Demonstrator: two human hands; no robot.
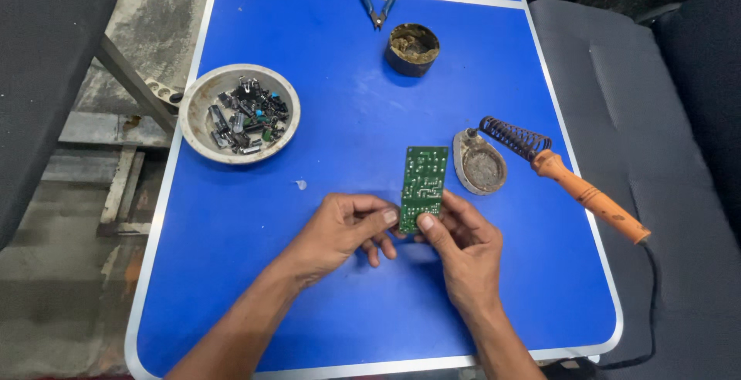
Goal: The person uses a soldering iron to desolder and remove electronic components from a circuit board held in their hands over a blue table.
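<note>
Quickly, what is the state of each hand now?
Left hand: closed, fingers pinching the lower edge of the green circuit board.
Right hand: closed, gripping the same board from the right.

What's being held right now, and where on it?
A green circuit board, gripped at its near short end. The right hand pinches it with the thumb on top, and the left hand meets the same end with its fingertips.

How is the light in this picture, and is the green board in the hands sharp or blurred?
Head view: soft, even light with faint shadows under both hands; the circuit board, pinched by the left hand and right hand, is sharp enough to show pale traces; the blue table shows a mild sheen, no harsh glare; the table's edges bow slightly.
</note>
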